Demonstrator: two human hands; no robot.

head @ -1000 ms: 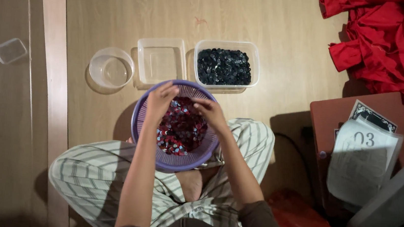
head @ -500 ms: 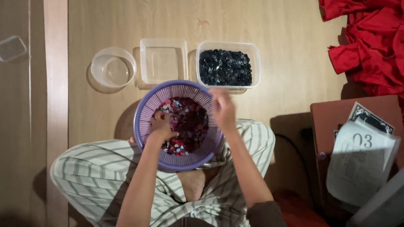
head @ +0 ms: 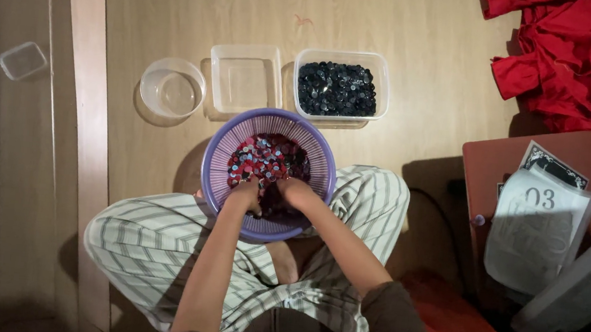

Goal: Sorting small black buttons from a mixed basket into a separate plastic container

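A purple ribbed basket (head: pixel 229 145) rests on my crossed legs and holds a heap of small red, dark and light discs (head: pixel 263 159). Both hands are inside it at the near side. My left hand (head: pixel 245 196) is buried in the discs with its fingers curled downward. Right beside it my right hand (head: pixel 296 191) also digs into the pile, fingers hidden among the pieces. Whether either hand grips any discs cannot be seen.
On the wooden floor beyond the basket stand a round clear bowl (head: pixel 171 89), an empty square clear tub (head: pixel 246 78) and a clear tub of dark discs (head: pixel 337 89). A small clear lid (head: pixel 22 60) lies far left. Red cloth (head: pixel 573 63) and papers (head: pixel 539 225) sit to the right.
My right hand came back from the basket's far rim to the near side. Both hands now sit together, pushed into the discs.
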